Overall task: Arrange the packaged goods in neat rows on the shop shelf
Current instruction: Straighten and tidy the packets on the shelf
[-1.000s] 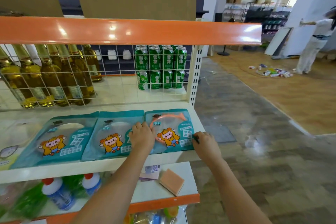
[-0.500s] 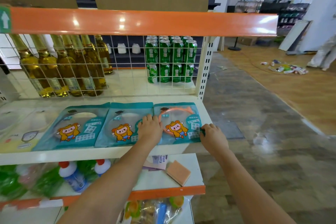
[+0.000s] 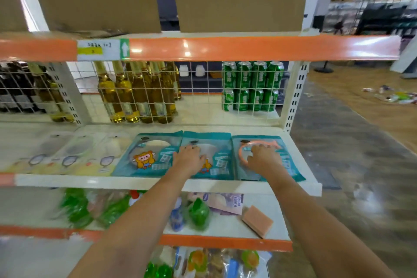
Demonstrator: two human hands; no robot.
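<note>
Glossy teal packets (image 3: pixel 155 158), seemingly flat under hands (image 3: pixel 189 160).

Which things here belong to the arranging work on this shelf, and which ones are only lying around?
Part of the job:
- left hand, on the middle teal packet
- right hand, on the right teal packet
- left teal packet
- shelf

Just lying about:
- yellow bottles
- green cans
- orange sponge
- litter on the floor
</note>
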